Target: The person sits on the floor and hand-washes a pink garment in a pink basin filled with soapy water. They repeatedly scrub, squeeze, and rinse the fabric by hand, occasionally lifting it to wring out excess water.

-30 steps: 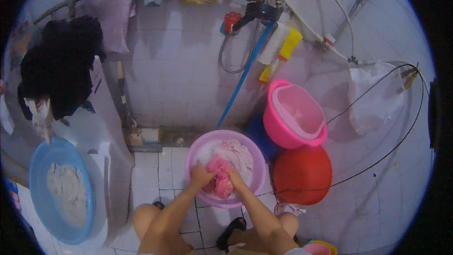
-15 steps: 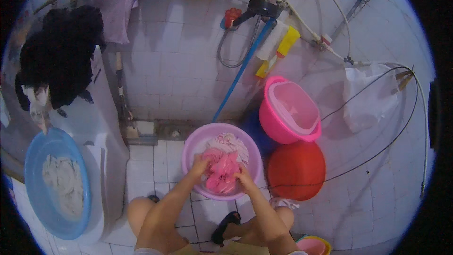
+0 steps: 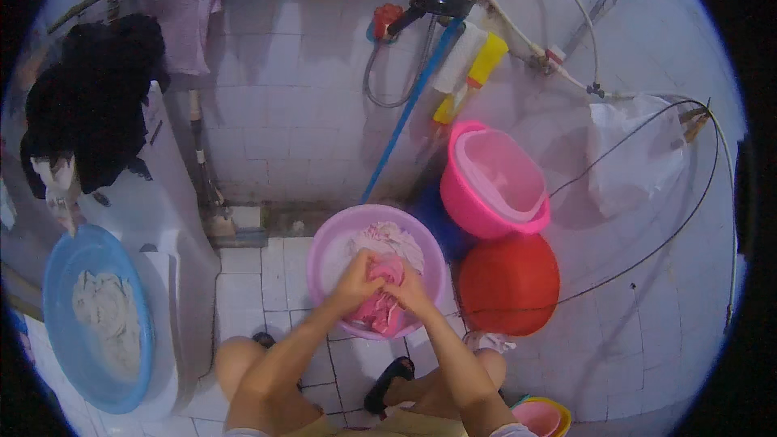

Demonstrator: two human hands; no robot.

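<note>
A lilac plastic basin (image 3: 322,252) rests on the tiled floor between my feet. Over it, my left hand (image 3: 356,282) and my right hand (image 3: 411,290) are close together, both closed on a bunched pink cloth (image 3: 377,314). Part of the cloth bulges up between my hands, and the rest hangs down toward the basin's near side. Behind it in the basin lies a pale, pink-patterned cloth (image 3: 387,236), which neither hand holds. My fingertips are partly hidden in the folds.
Right of the basin stand a red bucket (image 3: 510,285), a bright pink basin (image 3: 463,194) and a blue container (image 3: 437,218). To the left, a blue basin (image 3: 58,324) holds whitish cloth beside a white appliance (image 3: 174,194). A blue pole (image 3: 409,117) leans on the wall.
My hands have come together from the two sides of the pink cloth, gathering it into a tighter bunch. The view has shifted slightly.
</note>
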